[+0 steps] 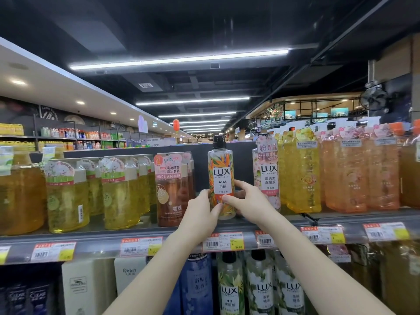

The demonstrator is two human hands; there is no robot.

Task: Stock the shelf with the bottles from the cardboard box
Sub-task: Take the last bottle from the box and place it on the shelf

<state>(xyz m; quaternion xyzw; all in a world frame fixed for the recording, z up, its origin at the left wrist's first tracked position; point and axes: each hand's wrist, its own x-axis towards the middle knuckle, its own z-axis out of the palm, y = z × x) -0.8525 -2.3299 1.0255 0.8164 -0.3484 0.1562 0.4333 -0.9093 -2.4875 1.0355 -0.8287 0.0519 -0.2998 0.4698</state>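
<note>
A tall LUX bottle (pixel 221 171) with an orange flower print and a black cap stands upright on the top shelf (pixel 109 235), in a gap between a brown pump bottle (pixel 172 192) and a pink LUX bottle (pixel 267 173). My left hand (pixel 202 212) grips its lower left side. My right hand (pixel 244 200) wraps its lower right side, thumb across the front. The bottle's base is partly hidden by my fingers. The cardboard box is not in view.
Yellow pump bottles (pixel 68 196) fill the shelf to the left, yellow and orange ones (pixel 341 176) to the right. Price tags (pixel 223 242) line the shelf edge. The shelf below holds more LUX bottles (pixel 230 285) and white bottles (pixel 87 287).
</note>
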